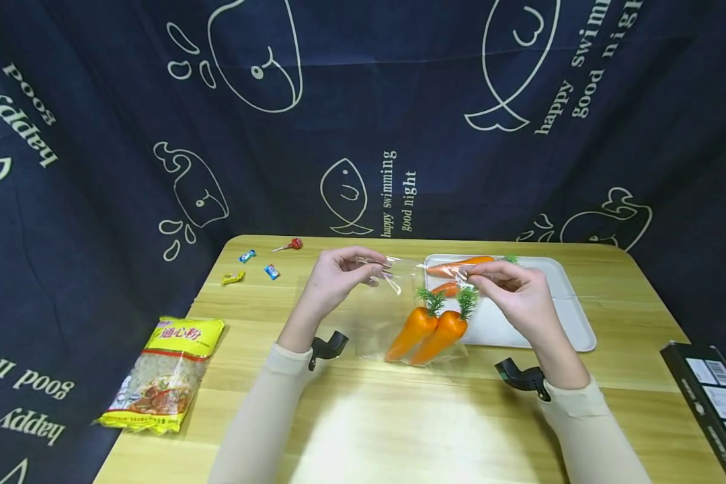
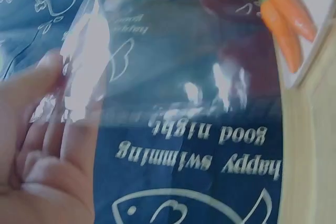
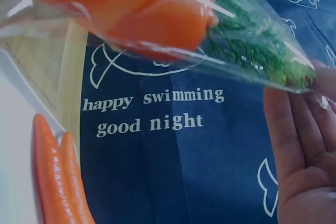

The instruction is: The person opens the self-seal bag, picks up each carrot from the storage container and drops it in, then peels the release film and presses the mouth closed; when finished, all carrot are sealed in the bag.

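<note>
A clear plastic bag (image 1: 378, 336) hangs upright between both hands above the table. Inside it, toward its right side, lie two orange carrots (image 1: 416, 333) with green leafy tops. My left hand (image 1: 341, 279) pinches the bag's upper left corner between thumb and fingers; in the left wrist view the film (image 2: 173, 87) shines with reflections. The upper right corner is pinched by my right hand (image 1: 517, 292). In the right wrist view, the bagged carrots (image 3: 152, 9) and their leaves (image 3: 257, 40) are close to the right fingers.
Behind the bag, a white tray (image 1: 562, 289) holds more carrots (image 1: 460, 267). A yellow-topped food packet (image 1: 163, 376) lies at the left. Small wrapped candies (image 1: 271, 271) and a red lollipop (image 1: 295, 243) lie at the back left. A black box (image 1: 708, 396) stands at the right edge.
</note>
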`<state>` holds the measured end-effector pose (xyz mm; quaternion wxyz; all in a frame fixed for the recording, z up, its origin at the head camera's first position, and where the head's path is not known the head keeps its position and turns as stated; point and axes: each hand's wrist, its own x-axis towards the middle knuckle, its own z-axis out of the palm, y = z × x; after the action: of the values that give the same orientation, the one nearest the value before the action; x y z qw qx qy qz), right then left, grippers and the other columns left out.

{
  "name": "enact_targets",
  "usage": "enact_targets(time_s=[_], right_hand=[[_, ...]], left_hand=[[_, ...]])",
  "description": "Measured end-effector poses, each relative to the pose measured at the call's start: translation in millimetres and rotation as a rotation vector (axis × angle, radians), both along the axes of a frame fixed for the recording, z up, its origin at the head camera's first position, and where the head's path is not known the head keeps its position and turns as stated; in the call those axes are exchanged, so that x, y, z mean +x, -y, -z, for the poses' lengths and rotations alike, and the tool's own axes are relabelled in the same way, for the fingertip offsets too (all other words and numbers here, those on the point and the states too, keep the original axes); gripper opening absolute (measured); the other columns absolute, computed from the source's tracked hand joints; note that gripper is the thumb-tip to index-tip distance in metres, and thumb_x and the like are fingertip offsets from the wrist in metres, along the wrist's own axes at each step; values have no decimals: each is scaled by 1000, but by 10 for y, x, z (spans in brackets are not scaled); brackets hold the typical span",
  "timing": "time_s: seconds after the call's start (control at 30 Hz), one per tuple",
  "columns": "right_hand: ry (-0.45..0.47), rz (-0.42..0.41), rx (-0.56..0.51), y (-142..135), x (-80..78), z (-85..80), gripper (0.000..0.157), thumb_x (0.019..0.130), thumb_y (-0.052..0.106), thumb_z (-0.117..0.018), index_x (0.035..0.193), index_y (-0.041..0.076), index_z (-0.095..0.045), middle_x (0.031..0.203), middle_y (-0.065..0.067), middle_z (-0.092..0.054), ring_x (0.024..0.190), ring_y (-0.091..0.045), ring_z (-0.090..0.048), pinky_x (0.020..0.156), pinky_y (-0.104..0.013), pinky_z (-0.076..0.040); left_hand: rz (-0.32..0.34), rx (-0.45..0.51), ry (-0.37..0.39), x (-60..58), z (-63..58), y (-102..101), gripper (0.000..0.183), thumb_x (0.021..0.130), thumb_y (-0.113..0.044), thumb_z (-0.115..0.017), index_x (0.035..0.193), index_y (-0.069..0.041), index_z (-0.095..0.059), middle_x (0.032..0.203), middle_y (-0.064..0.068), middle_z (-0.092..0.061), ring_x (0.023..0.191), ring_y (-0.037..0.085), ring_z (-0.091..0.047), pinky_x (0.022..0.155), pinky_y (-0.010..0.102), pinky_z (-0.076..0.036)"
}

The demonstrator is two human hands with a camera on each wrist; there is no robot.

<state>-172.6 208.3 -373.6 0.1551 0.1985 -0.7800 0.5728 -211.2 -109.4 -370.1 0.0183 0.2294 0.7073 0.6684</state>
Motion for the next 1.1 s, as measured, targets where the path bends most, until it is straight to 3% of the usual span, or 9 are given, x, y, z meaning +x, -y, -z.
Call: enact_targets(time_s=[0.07,0.17,0.37,0.47,0.57,0.67,0.83,0.97,1.1], right_hand=[[-13,-12,-33,15,-22,29,13,89,1,-73,102,1,-75,95,6,-78,75,-11,-70,61,-17,-54],[-30,-50,-76,15,-43,106,16,93,-1,-66,108,-2,-73,107,2,-76,92,-11,-70,73,-16,-56],[57,-65,-158,150,-84,319,26,101,12,-58,122,-2,-67,124,-2,-68,116,-13,-62,96,-18,-51],[130,-21,-194,312,-126,400,30,98,19,-65,123,4,-68,121,3,-70,103,-11,-65,87,-19,-53],[131,48,-236,450,-136,422,29,93,18,-72,119,6,-71,112,6,-73,92,-10,-63,73,-18,-52],[62,123,-293,591,-101,372,27,87,9,-77,113,2,-73,107,-2,-73,91,-14,-63,72,-16,-52],[-106,220,-293,815,38,170,28,79,0,-82,104,-5,-72,98,-23,-69,85,-24,-61,69,-15,-50],[-214,303,-230,887,124,60,26,74,-3,-85,97,-5,-73,87,-23,-66,77,-22,-57,64,-18,-45],[-270,318,-215,905,149,23,23,73,-7,-84,93,-8,-72,84,-23,-66,76,-20,-58,68,-20,-45]], left_hand=[[-25,23,-45,-7,40,-69,12,94,-9,-69,103,-4,-74,107,11,-75,91,29,-74,77,41,-63],[-38,32,-134,-19,109,-186,20,97,4,-57,98,-2,-76,108,11,-72,92,23,-73,75,40,-63],[-78,69,-136,-9,186,-378,28,99,2,-50,103,-5,-77,107,7,-63,93,25,-74,76,48,-62],[-132,75,-142,21,184,-382,27,98,3,-51,103,-5,-77,106,8,-62,90,26,-75,75,46,-63],[-216,61,-186,72,174,-422,19,94,1,-60,101,-6,-77,103,7,-63,86,24,-75,69,39,-64],[-333,33,-257,144,161,-506,12,87,-12,-78,98,-10,-78,101,3,-65,81,19,-73,66,36,-63],[-525,56,-357,283,174,-673,27,73,-22,-90,93,-9,-77,100,2,-63,74,18,-70,63,33,-62],[-585,72,-440,331,198,-754,29,72,-20,-90,91,-6,-74,101,7,-61,72,22,-69,61,31,-61],[-619,28,-483,327,212,-751,28,73,-19,-89,91,-6,-72,101,7,-60,71,23,-67,60,29,-60]])
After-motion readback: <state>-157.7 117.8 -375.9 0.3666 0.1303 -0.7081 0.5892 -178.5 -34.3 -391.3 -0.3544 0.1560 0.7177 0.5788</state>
